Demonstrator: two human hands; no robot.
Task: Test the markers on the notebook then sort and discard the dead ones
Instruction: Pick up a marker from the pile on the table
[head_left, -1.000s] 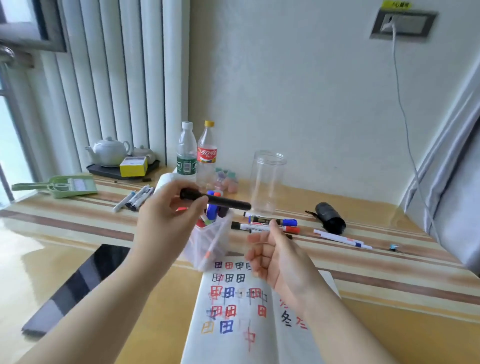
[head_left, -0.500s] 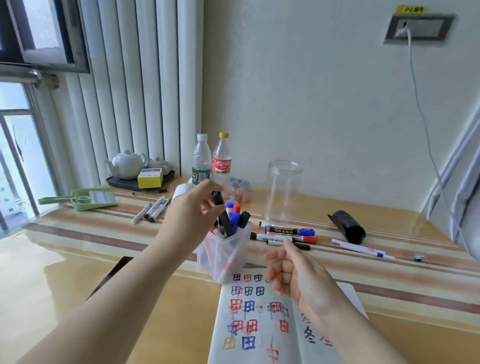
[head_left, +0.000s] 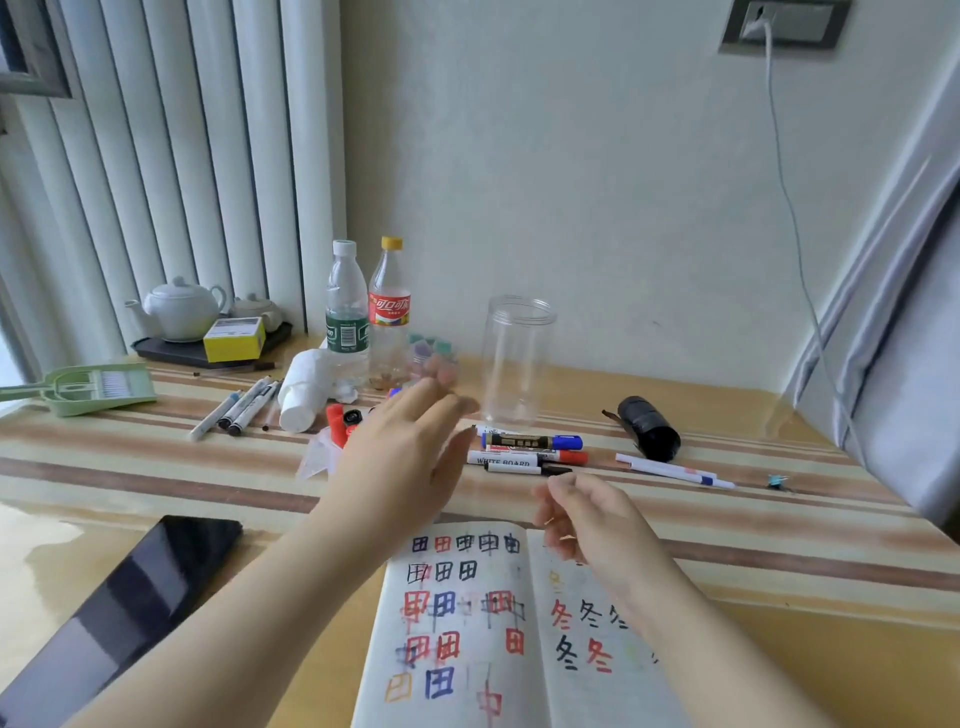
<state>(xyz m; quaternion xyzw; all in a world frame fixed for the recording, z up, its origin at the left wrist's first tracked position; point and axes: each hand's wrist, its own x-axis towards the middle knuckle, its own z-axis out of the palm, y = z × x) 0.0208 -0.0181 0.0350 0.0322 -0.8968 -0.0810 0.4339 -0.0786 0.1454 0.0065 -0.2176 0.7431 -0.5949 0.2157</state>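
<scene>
An open notebook (head_left: 467, 623) full of red, blue and black test marks lies at the table's front. My left hand (head_left: 405, 457) hovers with straight fingers over the clear marker cup (head_left: 319, 457), hiding most of it; red and black marker caps (head_left: 340, 418) show at its left. My right hand (head_left: 587, 512) floats above the notebook's top edge, fingers loosely curled, holding nothing. Three markers (head_left: 530, 452) with blue, red and black caps lie side by side behind it. Several grey-white markers (head_left: 239, 408) lie at the left.
An empty clear jar (head_left: 517, 358) stands behind the markers, with two bottles (head_left: 366, 312) to its left. A black roll (head_left: 649, 426) and white pens (head_left: 675, 472) lie right. A dark tablet (head_left: 119, 613) lies front left; a green dustpan (head_left: 88, 387) and tea tray (head_left: 208, 348) are far left.
My left hand put the black marker into the cup, let go and now hovers open above it. My right hand stayed over the notebook.
</scene>
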